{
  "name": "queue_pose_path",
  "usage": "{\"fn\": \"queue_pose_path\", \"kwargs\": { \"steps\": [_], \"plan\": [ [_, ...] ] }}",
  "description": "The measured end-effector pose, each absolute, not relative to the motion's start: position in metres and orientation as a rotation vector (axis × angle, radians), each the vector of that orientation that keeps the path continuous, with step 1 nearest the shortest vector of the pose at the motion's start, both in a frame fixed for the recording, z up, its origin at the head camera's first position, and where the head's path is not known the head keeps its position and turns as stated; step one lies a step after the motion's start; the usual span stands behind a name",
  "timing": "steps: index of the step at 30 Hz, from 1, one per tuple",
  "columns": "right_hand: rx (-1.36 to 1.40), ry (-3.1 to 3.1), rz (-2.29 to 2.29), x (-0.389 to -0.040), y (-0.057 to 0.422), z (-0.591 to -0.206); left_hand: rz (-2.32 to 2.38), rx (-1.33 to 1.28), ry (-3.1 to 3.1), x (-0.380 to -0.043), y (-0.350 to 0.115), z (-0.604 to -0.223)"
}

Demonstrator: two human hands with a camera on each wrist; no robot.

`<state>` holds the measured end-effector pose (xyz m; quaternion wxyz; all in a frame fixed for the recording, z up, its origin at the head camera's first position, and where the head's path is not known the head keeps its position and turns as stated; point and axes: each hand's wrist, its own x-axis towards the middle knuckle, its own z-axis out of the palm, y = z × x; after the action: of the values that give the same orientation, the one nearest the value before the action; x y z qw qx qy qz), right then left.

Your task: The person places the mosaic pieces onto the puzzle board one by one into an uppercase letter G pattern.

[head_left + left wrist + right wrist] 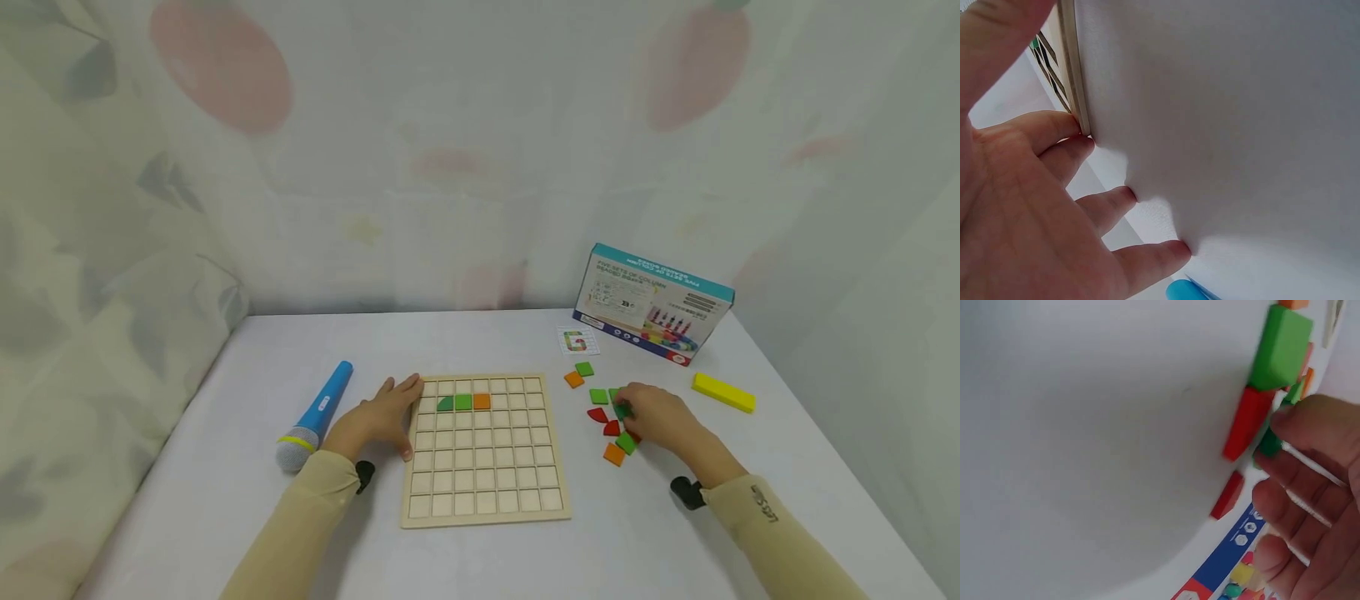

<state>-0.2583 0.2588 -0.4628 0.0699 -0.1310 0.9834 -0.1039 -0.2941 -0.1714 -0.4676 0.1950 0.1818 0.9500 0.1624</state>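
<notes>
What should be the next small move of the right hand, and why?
The right hand should probably lift the dark green piece toward the wooden board, because it pinches that piece, and most of the board is bare.

The gridded board is beige; the tiles red, green, orange.

a person's left hand, fingers spread, touches the left rim of the wooden grid board; right of it, the right hand pinches with thumb and fingers.
</notes>
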Motion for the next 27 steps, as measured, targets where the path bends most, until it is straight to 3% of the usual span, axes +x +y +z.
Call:
{"fn": "queue_pose_path", "kwargs": {
  "steps": [5, 18, 27],
  "plan": [
    [-0.290, 3.022, -0.460, -0.264, 0.237, -0.452, 0.464, 0.494, 2.659, -0.293, -0.171, -0.467],
    [-0.505, 3.034, -0.563, -0.290, 0.113, -0.447, 0.471, 0.494, 2.650, -0.292, -0.170, -0.465],
    [-0.510, 2.983, -0.422, -0.297, 0.087, -0.463, 0.448, 0.473, 2.663, -0.293, -0.170, -0.465]
  ]
}}
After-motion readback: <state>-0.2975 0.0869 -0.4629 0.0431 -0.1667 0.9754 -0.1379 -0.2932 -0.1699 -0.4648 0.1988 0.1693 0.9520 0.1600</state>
